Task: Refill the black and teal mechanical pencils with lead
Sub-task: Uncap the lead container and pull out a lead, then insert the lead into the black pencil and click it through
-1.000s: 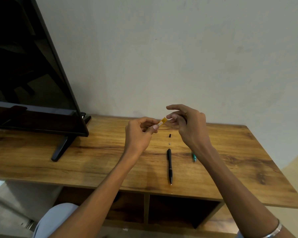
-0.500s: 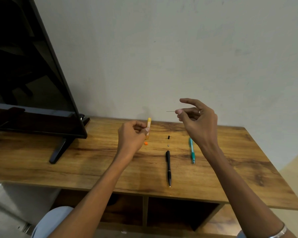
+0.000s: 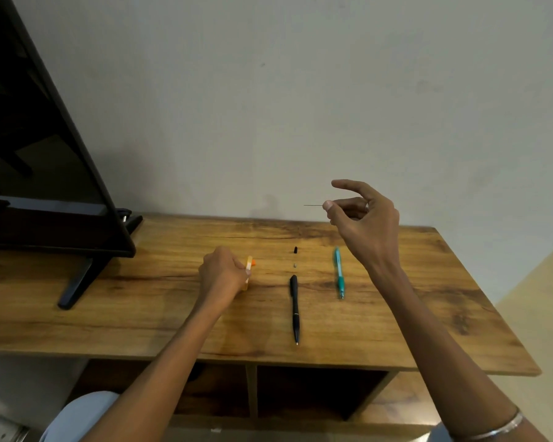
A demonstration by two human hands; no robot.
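The left hand (image 3: 224, 272) had lowered the gripped lead case (image 3: 248, 272) onto the counter (image 3: 160, 317), left of the black pencil (image 3: 294, 309); the right hand (image 3: 363, 218) pinched a drawn lead (image 3: 313, 205), ready for loading.

black pencil (image 3: 294, 309) flat, uncapped | teal pencil (image 3: 339, 273) flat, right | lead (image 3: 313, 205) pinched

A person's right hand (image 3: 363, 218) is raised above the counter (image 3: 428, 298), thumb and a finger pinching a thin lead (image 3: 313, 205) that points left, the index finger arched above and a ring showing on one finger. A metal bangle (image 3: 498, 425) circles the right wrist. The left hand (image 3: 222, 272) sits low at the counter, fingers (image 3: 247, 272) curled round a small yellow and orange lead case (image 3: 249, 262). Both bare forearms reach forward from the lower edge of the view.
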